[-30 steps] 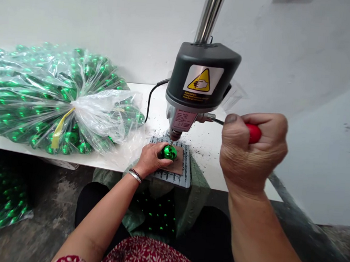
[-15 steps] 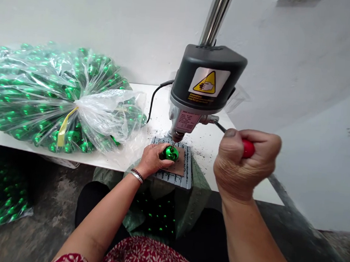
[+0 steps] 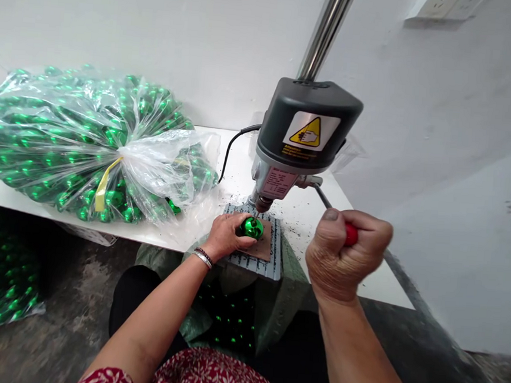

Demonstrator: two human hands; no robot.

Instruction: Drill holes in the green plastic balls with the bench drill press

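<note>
A shiny green ball rests on a brown board over the grey slotted base of a small drill press. My left hand grips this ball from its left side, thumb and fingers around it. Directly above, the drill chuck points down, its thin bit at the ball's top; how deep it reaches I cannot tell. On the right, my right hand is wrapped around the red knob of the press's feed lever.
A big clear bag of green balls, tied with a yellow strip, lies on the white table at left. Another bag sits on the floor. More green balls lie below the base. Dark shavings and a power cord are nearby.
My right hand has come down and a little left with the lever knob. The whole view has shifted slightly. My left hand still grips the ball under the drill.
</note>
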